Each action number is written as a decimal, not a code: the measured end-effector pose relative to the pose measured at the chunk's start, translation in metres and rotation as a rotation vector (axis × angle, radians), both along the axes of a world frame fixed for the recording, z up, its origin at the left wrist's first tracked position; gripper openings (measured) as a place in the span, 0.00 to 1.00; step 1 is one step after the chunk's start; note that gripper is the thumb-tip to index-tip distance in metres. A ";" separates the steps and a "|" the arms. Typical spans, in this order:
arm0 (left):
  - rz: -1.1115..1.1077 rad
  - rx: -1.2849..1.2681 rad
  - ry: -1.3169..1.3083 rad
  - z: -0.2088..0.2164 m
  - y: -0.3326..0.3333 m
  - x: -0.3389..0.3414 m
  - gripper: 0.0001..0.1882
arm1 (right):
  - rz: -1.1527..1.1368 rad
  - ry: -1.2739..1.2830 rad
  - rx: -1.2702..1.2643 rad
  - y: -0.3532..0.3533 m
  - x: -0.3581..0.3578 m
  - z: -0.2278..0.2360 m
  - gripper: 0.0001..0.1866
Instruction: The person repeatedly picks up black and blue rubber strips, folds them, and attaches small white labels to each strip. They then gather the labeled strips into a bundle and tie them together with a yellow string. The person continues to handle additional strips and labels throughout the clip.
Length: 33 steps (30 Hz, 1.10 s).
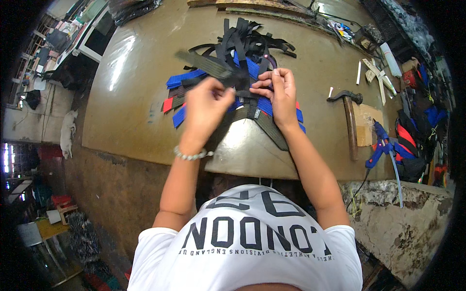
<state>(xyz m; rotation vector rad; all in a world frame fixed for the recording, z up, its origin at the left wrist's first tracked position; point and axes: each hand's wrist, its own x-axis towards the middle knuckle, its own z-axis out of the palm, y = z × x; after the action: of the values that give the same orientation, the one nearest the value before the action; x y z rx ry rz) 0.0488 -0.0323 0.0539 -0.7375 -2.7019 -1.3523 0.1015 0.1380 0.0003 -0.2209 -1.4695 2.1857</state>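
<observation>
On the table lies a heap of webbing straps, with a tangle of black straps (242, 36) at its far side and blue straps (187, 77), dark ones and red ends around it. Over the heap's middle, my left hand (206, 109) is closed, slightly blurred, its thumb and fingertips at a black strap (244, 93). My right hand (281, 92) meets that strap from the other side with bent fingers. Just beyond its thumb shows a curved dark purple piece (272, 60), whose kind I cannot tell. A blurred dark strap (206, 65) sticks out past my left hand.
Right of the heap are a hammer (350, 121), a piece of cardboard (367, 121) and a blue glue gun (381, 145) with its cord. A white tube (391, 59) lies farther back. Wooden boards (262, 7) edge the table's far side; a white cat (68, 133) lies at far left.
</observation>
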 end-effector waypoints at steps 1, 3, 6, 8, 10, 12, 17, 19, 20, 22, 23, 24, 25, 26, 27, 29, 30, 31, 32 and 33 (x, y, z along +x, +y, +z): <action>0.077 0.046 0.071 0.013 -0.011 -0.004 0.10 | -0.031 0.006 -0.023 0.002 0.001 -0.001 0.12; 0.293 0.120 0.419 0.045 -0.042 -0.027 0.08 | -0.039 -0.016 0.002 0.002 0.001 -0.003 0.12; 0.444 -0.035 0.912 0.076 -0.101 -0.071 0.10 | -0.018 -0.036 0.028 0.001 -0.002 -0.004 0.12; 0.525 -0.339 0.908 0.063 -0.129 -0.098 0.10 | -0.026 -0.064 0.004 0.002 -0.003 0.002 0.13; 0.480 -0.687 0.745 0.027 -0.143 -0.113 0.12 | 0.008 -0.043 -0.019 0.005 0.001 0.016 0.13; 0.415 -0.867 0.446 -0.005 -0.148 -0.111 0.16 | -0.020 -0.101 -0.022 0.009 0.011 0.034 0.12; 0.490 -0.520 0.708 0.015 -0.112 -0.048 0.15 | -0.085 -0.219 0.280 -0.008 0.066 0.044 0.11; 0.211 -0.059 0.492 0.015 -0.063 0.001 0.11 | -0.086 -0.297 0.429 -0.020 0.075 0.027 0.10; 0.018 0.025 0.316 0.009 -0.036 0.024 0.09 | -0.098 -0.409 0.554 -0.018 0.076 0.019 0.09; -0.176 -0.020 0.020 -0.013 0.007 0.050 0.13 | -0.131 -0.352 0.653 -0.016 0.076 0.004 0.09; -0.171 -0.133 0.103 -0.024 0.019 0.053 0.15 | -0.153 -0.378 0.683 -0.014 0.076 -0.002 0.08; -0.120 -0.059 0.133 -0.033 0.025 0.052 0.15 | -0.145 -0.324 0.672 -0.012 0.075 -0.005 0.08; -0.113 0.000 0.131 -0.041 0.026 0.049 0.14 | -0.148 -0.302 0.643 -0.010 0.075 -0.007 0.07; -0.128 0.018 0.066 -0.046 0.026 0.044 0.13 | -0.143 -0.312 0.606 -0.008 0.074 -0.007 0.07; -0.142 0.031 -0.008 -0.049 0.023 0.039 0.12 | -0.169 -0.269 0.681 -0.008 0.075 -0.005 0.06; -0.166 0.072 -0.093 -0.049 0.020 0.032 0.09 | -0.197 -0.218 0.813 -0.010 0.076 -0.001 0.05; -0.152 -0.033 -0.100 -0.047 0.020 0.031 0.09 | -0.205 -0.242 0.809 -0.012 0.075 0.001 0.05; -0.187 -0.046 -0.018 -0.045 0.021 0.032 0.09 | -0.216 -0.241 0.808 -0.015 0.074 0.003 0.05; -0.144 -0.080 -0.012 -0.043 0.022 0.034 0.09 | -0.223 -0.231 0.811 -0.016 0.073 0.004 0.05; -0.133 -0.080 0.025 -0.042 0.024 0.036 0.09 | -0.239 -0.249 0.816 -0.018 0.071 0.005 0.05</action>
<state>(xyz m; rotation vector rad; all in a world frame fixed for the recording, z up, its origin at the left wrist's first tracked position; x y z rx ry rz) 0.0853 -0.0080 0.0117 -0.9504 -2.7457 -1.2565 0.1727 0.1204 0.0056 -0.3611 -2.2052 1.2670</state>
